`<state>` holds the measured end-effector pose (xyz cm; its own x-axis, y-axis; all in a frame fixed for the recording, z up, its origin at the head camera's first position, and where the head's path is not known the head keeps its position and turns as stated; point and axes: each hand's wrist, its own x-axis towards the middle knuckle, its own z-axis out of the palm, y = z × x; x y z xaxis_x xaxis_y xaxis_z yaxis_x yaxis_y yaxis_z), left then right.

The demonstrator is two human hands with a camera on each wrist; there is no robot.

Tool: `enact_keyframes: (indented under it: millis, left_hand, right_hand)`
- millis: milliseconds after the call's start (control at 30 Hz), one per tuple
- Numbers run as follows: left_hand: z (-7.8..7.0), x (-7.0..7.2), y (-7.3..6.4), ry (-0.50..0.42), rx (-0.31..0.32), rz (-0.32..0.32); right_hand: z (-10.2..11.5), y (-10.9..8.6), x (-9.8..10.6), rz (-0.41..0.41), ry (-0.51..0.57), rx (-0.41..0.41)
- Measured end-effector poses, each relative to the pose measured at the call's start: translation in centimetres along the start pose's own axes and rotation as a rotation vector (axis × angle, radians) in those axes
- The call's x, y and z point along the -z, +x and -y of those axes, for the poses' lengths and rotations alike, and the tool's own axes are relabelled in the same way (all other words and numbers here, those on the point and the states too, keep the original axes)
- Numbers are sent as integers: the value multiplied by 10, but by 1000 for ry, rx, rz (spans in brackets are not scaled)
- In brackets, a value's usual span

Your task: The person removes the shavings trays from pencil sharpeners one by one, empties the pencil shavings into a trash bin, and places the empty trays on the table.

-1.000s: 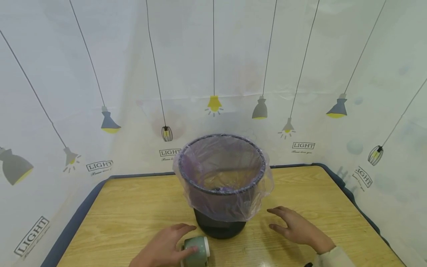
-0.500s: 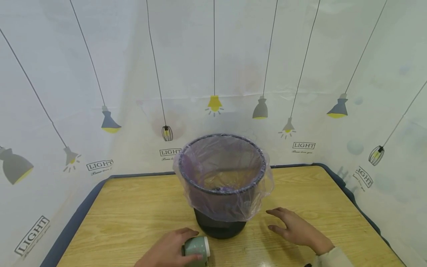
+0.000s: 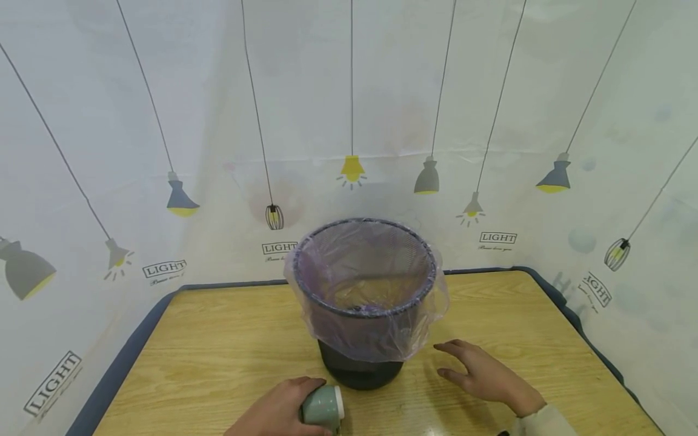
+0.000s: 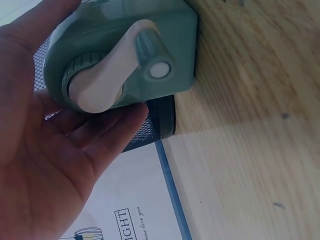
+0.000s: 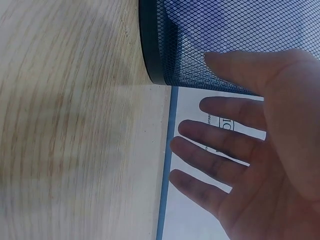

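Observation:
At the near edge of the head view, my left hand (image 3: 278,409) has its fingers and thumb around a green hand-crank pencil sharpener (image 3: 319,407) with a white end. The left wrist view shows the sharpener's cream crank (image 4: 107,75) and green knob facing the palm, its body resting at the wooden table. My right hand (image 3: 485,376) holds nothing; its fingers are spread and relaxed beside a black mesh wastebasket (image 3: 360,370). In the right wrist view the thumb overlaps the basket's mesh wall (image 5: 200,60).
The wastebasket stands mid-table, just beyond the sharpener, with a thin purple bin liner (image 3: 376,336) folded over its rim. Under both hands is a wood-grain table (image 3: 218,339) with a dark blue border. White sheeting (image 3: 305,79) printed with lamps surrounds it.
My left hand has shifted slightly right, and its fingers and thumb have closed around the pencil sharpener. The right hand stays almost still beside the wastebasket.

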<state>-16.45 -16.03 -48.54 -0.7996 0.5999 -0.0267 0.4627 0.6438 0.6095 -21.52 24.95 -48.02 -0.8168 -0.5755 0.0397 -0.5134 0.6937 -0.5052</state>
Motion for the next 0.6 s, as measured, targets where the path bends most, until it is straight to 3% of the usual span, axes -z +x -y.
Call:
enact_keyframes:
  millis: [233,600]
  left_hand:
    - [-1,-2,2,33,17,-7]
    - [-2,-4,4,32,-16,-42]
  right_hand:
    - [0,3,-3,-16,25,65]
    - [6,6,-5,-2,88,84]
